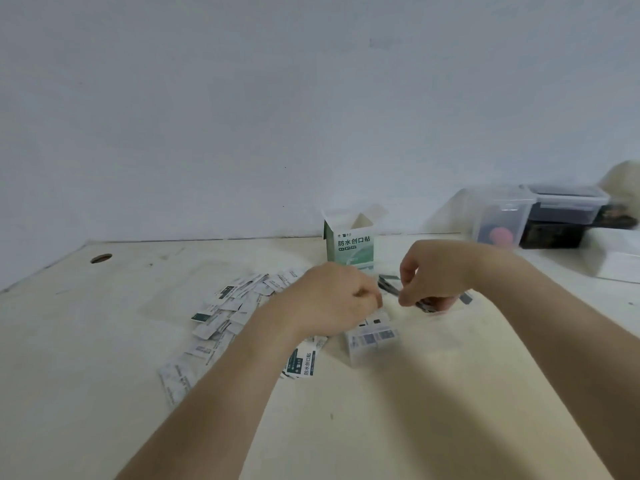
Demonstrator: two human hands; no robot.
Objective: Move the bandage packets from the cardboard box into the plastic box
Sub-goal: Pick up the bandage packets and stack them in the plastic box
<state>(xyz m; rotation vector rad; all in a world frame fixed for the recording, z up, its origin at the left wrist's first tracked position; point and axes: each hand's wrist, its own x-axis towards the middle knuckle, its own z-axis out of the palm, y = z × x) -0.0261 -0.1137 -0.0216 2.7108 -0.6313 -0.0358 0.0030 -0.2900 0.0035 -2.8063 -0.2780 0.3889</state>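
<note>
A white and green cardboard box [349, 245] stands upright with its top flaps open at the back of the table. Several white bandage packets [221, 317] lie scattered on the table to the left of my hands. A small clear plastic box [372, 344] sits just below my hands. My right hand [433, 277] is closed on a stack of bandage packets [389, 284] above the plastic box. My left hand [332, 299] is closed beside it, its fingertips at the stack's left end; what it grips is hidden.
A larger clear lidded container [540, 213] with dark contents stands at the back right, next to a white object [620, 261]. A round hole [101, 258] is in the table at the far left. The wall runs along the back edge.
</note>
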